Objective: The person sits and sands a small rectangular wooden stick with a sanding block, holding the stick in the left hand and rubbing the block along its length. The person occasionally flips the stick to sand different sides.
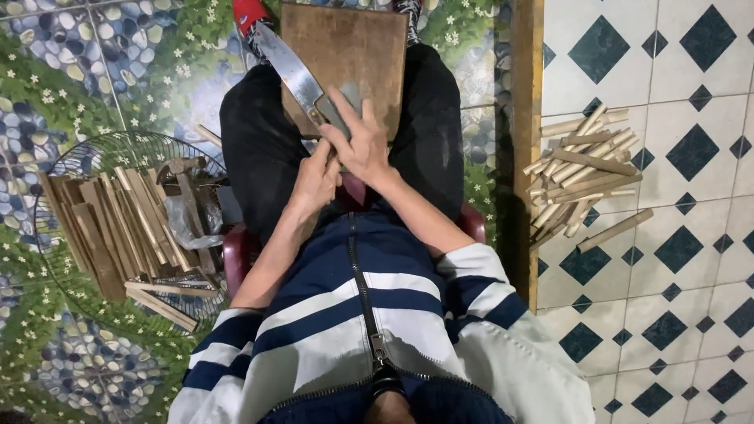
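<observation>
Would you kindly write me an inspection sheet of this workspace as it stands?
Surface: wooden board on the lap of a person seated on a dark red stool.
Job's things: long knife blade crosses the board's left edge.
Clutter: split strips heaped on a wire fan grille; short round sticks piled on the tiled floor.
Grippers: left hand closed at the knife's handle end; right hand presses on the blade near its heel.
Cables: nothing seen.
Surroundings: patterned floor covering.

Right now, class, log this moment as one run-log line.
left hand: grips knife handle | right hand: on knife near handle | wooden board: on lap | split strips: left, on fan grille | round sticks: right, on floor
</observation>
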